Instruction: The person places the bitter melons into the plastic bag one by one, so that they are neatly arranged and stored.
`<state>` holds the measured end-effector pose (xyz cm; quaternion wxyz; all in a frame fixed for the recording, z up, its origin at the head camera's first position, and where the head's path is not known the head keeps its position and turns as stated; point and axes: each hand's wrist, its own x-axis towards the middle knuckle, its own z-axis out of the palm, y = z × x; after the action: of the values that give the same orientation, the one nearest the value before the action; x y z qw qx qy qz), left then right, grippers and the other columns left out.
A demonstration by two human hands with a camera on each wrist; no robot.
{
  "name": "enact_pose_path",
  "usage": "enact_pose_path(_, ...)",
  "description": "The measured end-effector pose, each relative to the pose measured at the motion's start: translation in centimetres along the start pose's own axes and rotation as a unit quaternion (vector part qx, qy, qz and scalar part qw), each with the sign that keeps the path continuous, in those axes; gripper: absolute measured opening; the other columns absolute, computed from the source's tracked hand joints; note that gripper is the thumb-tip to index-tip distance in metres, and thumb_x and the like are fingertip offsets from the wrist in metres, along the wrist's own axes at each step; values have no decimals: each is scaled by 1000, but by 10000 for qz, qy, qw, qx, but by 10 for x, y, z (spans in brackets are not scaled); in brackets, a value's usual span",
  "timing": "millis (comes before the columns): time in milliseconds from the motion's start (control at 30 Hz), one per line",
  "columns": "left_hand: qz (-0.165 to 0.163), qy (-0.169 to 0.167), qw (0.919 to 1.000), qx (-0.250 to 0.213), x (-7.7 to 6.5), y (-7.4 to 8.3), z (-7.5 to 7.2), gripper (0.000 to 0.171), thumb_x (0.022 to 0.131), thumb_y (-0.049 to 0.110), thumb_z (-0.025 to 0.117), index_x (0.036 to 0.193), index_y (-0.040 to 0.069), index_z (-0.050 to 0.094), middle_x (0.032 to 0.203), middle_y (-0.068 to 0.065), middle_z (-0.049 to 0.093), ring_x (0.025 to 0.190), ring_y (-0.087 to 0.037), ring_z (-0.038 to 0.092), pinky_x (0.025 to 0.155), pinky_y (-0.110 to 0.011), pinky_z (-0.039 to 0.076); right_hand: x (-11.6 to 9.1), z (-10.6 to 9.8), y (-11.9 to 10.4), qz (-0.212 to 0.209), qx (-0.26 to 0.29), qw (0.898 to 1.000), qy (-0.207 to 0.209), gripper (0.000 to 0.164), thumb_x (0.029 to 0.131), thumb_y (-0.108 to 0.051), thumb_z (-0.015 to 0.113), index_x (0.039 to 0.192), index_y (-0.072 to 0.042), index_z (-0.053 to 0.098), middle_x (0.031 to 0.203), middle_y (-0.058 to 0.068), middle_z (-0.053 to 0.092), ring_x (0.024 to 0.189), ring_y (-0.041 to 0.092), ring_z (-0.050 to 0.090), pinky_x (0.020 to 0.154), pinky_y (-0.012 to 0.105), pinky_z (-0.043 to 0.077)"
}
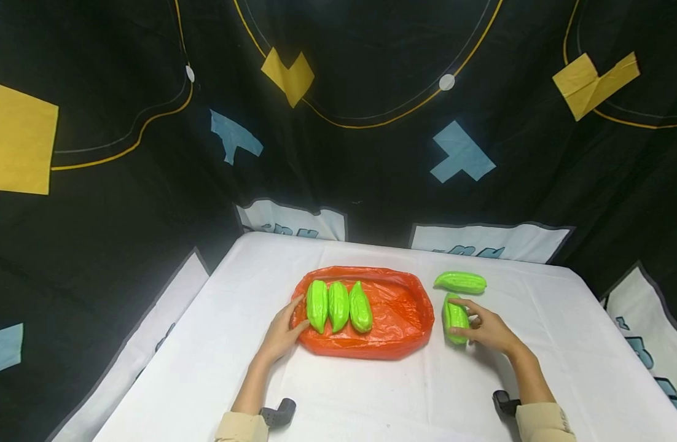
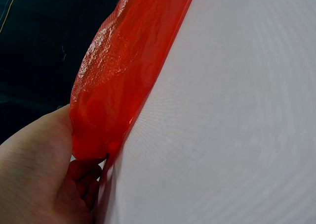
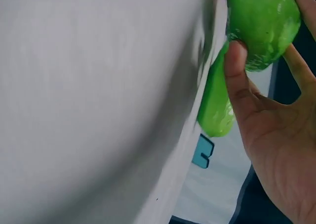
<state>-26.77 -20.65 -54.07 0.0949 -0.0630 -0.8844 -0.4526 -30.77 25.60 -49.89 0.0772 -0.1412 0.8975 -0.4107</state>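
My right hand (image 1: 485, 328) holds a bright green ridged gourd (image 1: 453, 319) to the right of a red plastic-covered tray (image 1: 366, 351). In the right wrist view, the thumb (image 3: 236, 61) presses one side of this shiny gourd (image 3: 264, 23) and the fingers span the other. My left hand (image 1: 282, 331) grips the tray's left end, its thumb at the rim; in the left wrist view some fingers curl below the red wall (image 2: 111, 90). Inside the tray, three similar gourds (image 1: 338, 306) lie side by side in the left half.
Another green gourd (image 1: 461, 282) lies crosswise on the white tablecloth (image 1: 371, 399), just beyond the held one. A black curtain (image 1: 349, 172) with yellow and blue shapes hangs behind the table. Dark wrist mounts (image 1: 279, 413) sit on both forearms.
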Motion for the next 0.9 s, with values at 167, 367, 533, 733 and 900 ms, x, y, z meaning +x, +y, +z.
enact_pose_path(167,-32,-34,10000,14,0,1,-1,60,89,23,61,143,16,35,143,-15,36,131,-37,29,106,-56,20,-6,7,-12,-263,81,9993,266,72,73,-36,77,136,-23,45,118,19,54,71,21,58,58,34,47)
enact_pose_path(367,-76,-88,9999,63,-2,3,-4,60,90,25,60,143,16,34,143,-15,36,131,-37,28,106,-55,20,-16,11,-46,-574,92,9975,403,71,74,-30,78,136,-20,46,114,17,54,77,22,59,63,34,49)
enact_pose_path(533,-121,-86,9999,62,0,3,-5,60,89,24,61,143,16,35,143,-14,36,131,-37,29,106,-56,19,-3,14,-58,-864,252,9946,510,72,73,-34,78,137,-25,44,127,13,51,81,21,60,67,35,51)
enact_pose_path(733,-165,-124,9998,76,1,0,-3,60,90,25,60,143,17,34,143,-15,36,132,-37,28,106,-56,19,17,21,-81,-1020,423,9923,564,73,71,-41,78,135,-32,45,130,6,49,84,23,60,70,35,52)
enact_pose_path(900,-154,-144,9998,20,1,1,-2,60,90,24,60,143,18,34,144,-14,35,132,-36,28,107,-56,19,28,34,-96,-1010,678,9917,412,72,72,-38,78,135,-32,45,122,9,54,85,24,61,68,33,53)
